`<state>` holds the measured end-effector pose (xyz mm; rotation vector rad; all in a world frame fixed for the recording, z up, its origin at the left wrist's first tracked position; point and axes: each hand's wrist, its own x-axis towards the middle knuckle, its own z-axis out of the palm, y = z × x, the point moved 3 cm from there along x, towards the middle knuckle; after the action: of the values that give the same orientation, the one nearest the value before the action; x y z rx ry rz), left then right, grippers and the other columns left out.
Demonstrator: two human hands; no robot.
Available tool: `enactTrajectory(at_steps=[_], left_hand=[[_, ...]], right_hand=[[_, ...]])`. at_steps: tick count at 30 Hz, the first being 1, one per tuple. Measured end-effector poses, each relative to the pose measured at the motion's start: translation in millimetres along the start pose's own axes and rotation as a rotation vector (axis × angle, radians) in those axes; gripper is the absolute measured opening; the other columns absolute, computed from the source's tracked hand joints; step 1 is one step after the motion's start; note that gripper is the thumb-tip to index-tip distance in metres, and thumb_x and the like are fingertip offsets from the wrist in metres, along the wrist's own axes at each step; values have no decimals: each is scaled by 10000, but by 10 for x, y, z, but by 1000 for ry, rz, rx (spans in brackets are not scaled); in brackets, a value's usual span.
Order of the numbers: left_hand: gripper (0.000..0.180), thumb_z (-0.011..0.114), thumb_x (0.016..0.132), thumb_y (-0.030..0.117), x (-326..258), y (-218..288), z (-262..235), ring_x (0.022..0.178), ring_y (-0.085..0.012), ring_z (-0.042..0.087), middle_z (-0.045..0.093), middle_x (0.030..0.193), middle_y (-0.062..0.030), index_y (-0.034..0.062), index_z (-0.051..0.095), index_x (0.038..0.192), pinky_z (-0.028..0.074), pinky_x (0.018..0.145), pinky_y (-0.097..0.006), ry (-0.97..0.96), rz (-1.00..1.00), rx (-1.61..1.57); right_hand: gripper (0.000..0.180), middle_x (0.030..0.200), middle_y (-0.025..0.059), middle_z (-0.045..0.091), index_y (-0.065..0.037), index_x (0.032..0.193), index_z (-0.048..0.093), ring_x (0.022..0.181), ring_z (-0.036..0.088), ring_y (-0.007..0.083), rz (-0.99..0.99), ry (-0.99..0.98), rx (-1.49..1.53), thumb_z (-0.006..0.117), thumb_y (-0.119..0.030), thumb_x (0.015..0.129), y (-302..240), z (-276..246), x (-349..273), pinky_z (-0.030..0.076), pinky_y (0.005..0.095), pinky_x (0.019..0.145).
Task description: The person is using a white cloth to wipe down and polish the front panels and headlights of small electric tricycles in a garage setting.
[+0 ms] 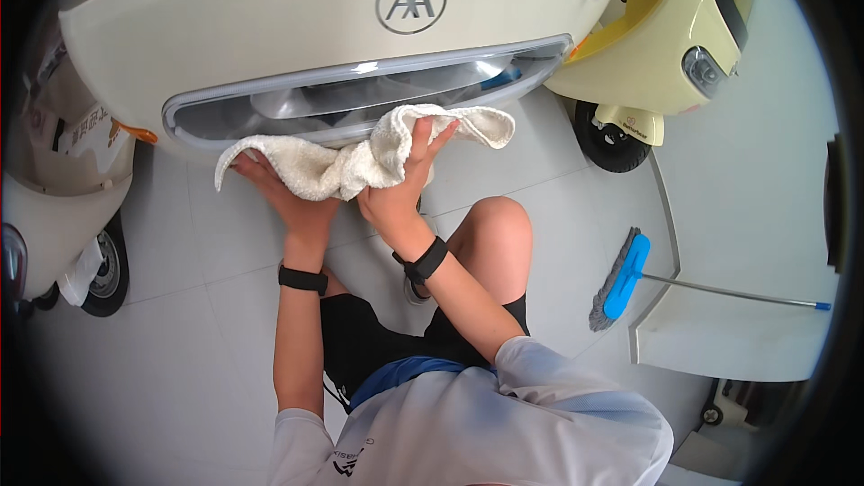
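A white towel (351,157) is bunched against the lower edge of a cream scooter body (270,27), just under its long clear headlight strip (360,94). My left hand (279,189) lies under the towel's left part, fingers spread beneath the cloth. Gripping the towel's middle fold is my right hand (405,180), with fingers curled up over it. Both wrists carry black bands. I am crouched, with one bare knee (495,225) raised just right of my right forearm.
A second cream-yellow scooter (666,45) stands at the upper right with its black wheel (612,139) on the pale tiled floor. A blue-headed mop (621,279) with a metal handle lies at right. Another white scooter's wheel (108,270) is at left.
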<state>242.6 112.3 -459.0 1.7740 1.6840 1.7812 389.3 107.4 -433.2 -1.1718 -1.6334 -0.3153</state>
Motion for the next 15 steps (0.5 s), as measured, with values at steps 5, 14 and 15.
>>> enactTrajectory(at_steps=[5,14,15], left_hand=[[1367,797,795,597,52,23,-64,1534,-549,-43,-58,1665,-305,-49,-104,1594,-52,1219,-707,-31,148,325],[1034,688,901,535,568,815,-205,1519,-583,21,128,1681,-260,-67,187,1576,56,1139,-795,144,410,438],[1009,665,915,537,580,915,-147,1519,-581,25,130,1684,-252,-61,194,1578,58,1127,-806,168,396,479]], right_hand=[[992,1692,212,57,-57,1611,192,1481,-62,651,-20,3,10,795,-285,858,-32,-47,132,102,757,1159],[478,1632,170,315,0,1310,592,1507,201,533,-119,63,-32,608,-77,838,-110,-337,888,33,793,1130],[478,1626,154,341,6,1307,592,1500,252,511,-172,103,-6,608,-80,837,-82,-351,944,40,787,1136]])
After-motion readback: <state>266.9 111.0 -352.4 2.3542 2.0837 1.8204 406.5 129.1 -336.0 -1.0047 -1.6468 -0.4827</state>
